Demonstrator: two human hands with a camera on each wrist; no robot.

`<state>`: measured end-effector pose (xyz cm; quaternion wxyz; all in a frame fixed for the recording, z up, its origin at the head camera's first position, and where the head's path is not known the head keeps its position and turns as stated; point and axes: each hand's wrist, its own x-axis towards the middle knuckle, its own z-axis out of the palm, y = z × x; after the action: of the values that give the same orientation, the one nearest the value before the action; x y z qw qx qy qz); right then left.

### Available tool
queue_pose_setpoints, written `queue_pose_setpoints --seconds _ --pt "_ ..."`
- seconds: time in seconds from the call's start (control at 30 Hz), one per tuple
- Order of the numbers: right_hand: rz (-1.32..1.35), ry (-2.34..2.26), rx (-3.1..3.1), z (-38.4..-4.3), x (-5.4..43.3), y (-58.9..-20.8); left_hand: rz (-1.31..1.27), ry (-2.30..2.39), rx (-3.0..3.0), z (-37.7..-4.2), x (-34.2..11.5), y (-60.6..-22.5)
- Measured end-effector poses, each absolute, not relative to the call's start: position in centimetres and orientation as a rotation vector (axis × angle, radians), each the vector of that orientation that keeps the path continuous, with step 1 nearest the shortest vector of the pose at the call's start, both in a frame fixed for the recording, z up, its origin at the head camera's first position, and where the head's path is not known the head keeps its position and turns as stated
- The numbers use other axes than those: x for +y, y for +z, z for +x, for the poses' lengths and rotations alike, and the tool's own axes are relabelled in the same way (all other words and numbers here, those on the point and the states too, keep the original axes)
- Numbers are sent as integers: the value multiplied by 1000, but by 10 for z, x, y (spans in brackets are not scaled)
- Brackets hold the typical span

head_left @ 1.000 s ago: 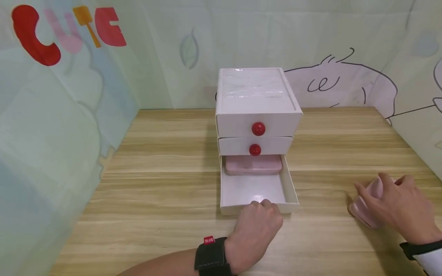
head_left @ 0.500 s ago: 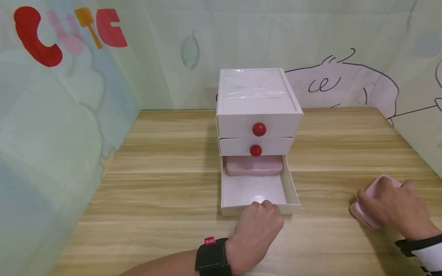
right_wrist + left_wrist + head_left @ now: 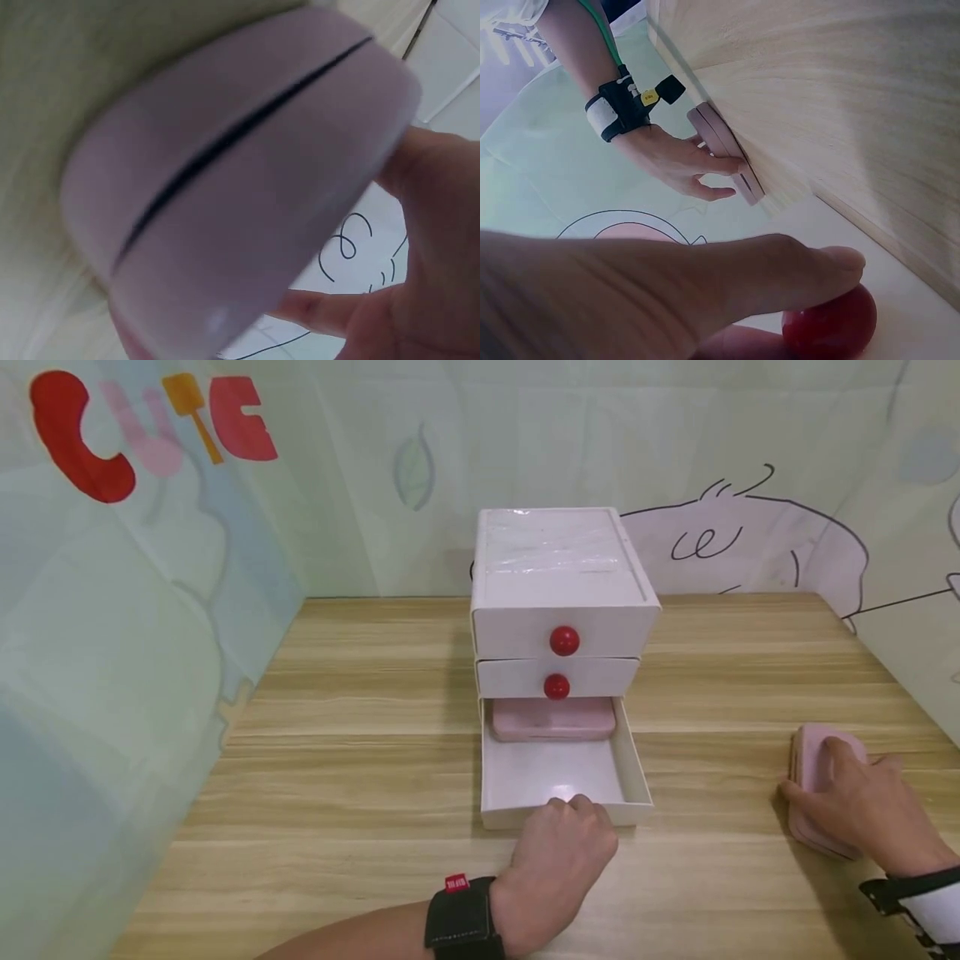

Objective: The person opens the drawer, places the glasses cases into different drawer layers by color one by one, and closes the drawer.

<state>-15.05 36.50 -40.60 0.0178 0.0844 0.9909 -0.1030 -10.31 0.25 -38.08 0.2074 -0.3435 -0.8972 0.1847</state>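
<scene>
A white drawer cabinet (image 3: 517, 635) stands mid-table with its bottom drawer (image 3: 551, 772) pulled out. Inside, toward the back, lies a flat pink case (image 3: 552, 722), partly under the drawer above. My left hand (image 3: 555, 868) is at the drawer front, pinching its red knob (image 3: 836, 326), which only the left wrist view shows. On the table at the right, my right hand (image 3: 873, 810) grips a second pink case (image 3: 812, 756), thumb at its left edge and a finger over its top. A dark seam runs along that case (image 3: 247, 202) in the right wrist view.
Two upper drawers with red knobs (image 3: 564, 641) are closed. Clear tape covers part of the cabinet top. Printed cloth (image 3: 360, 477) stands along the back and sides of the wooden table (image 3: 360, 760).
The case under my right hand has turned and shifted a little to the right, and that hand has moved along with it. My left hand and the drawer stay where they were.
</scene>
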Motion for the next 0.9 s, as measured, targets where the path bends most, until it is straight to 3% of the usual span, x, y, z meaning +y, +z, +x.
queue_pose_setpoints --seconds 0.33,0.9 --pt "348 -332 3076 -152 364 -407 -985 510 -2522 -103 2 -378" --pt "53 -438 3336 -152 332 -392 -1002 510 -2516 -104 2 -378"
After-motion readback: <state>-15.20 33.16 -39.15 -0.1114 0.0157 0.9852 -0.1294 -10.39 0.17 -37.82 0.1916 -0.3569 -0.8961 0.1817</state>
